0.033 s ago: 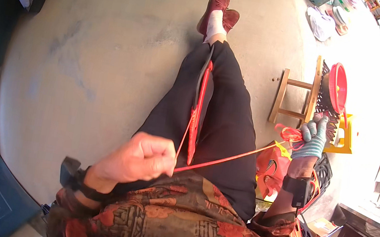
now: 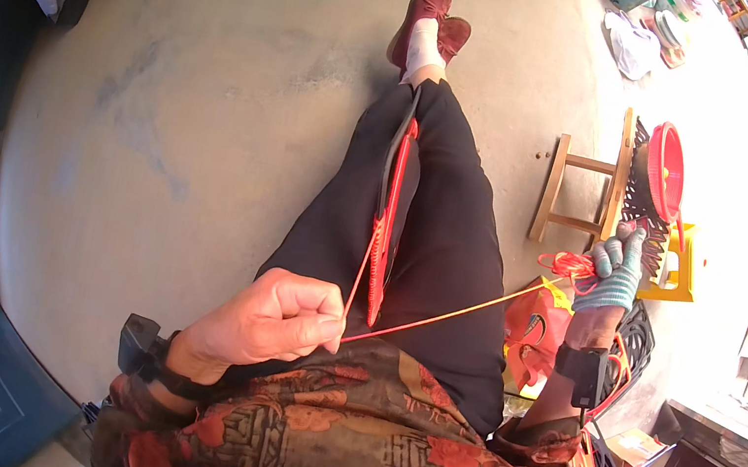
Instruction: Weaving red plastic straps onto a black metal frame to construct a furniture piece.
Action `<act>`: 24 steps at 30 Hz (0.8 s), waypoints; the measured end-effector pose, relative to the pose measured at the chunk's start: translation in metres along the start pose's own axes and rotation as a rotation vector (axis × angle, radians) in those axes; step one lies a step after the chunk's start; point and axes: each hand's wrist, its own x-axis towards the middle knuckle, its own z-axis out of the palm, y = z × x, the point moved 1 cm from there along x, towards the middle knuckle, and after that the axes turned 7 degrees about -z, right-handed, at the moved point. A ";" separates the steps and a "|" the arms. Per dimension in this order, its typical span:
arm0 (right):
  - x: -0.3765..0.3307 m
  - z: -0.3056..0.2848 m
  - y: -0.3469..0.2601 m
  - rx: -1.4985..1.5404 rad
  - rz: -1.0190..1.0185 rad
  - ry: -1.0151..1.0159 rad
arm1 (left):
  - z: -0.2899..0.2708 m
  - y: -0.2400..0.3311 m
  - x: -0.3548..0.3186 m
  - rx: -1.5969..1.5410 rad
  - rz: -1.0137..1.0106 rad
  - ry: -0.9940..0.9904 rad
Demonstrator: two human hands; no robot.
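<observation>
- Left hand (image 2: 273, 321), bare, closed in a loose fist above the lap; thumb and forefinger pinch the red cord (image 2: 439, 317) at its near end.
- Cord runs taut from that pinch, rising rightward across the thigh to the right hand (image 2: 616, 268).
- Right hand, in a grey-green glove, closed around a bunch of the same cord, looped just left of its fingers.
- Long red flat tool (image 2: 387, 226) lies along the lap, between the legs.
- Beyond the right hand: wooden stool (image 2: 581, 195), red round basin (image 2: 667, 173) on edge.
</observation>
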 end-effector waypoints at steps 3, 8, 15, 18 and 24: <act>0.006 -0.006 0.019 -0.046 -0.005 -0.030 | 0.000 0.004 -0.005 0.062 -0.013 0.017; -0.014 0.074 0.016 -0.667 -0.062 -0.127 | 0.008 0.043 0.023 -0.256 0.620 -0.030; -0.088 0.151 0.073 -0.782 -0.117 -0.493 | -0.016 0.017 0.084 0.249 0.383 0.316; -0.112 0.160 0.088 -0.390 0.246 -0.518 | -0.023 0.001 0.101 0.218 0.390 0.345; -0.117 0.148 0.085 -0.311 0.374 -0.590 | -0.019 0.002 0.089 0.493 0.441 0.505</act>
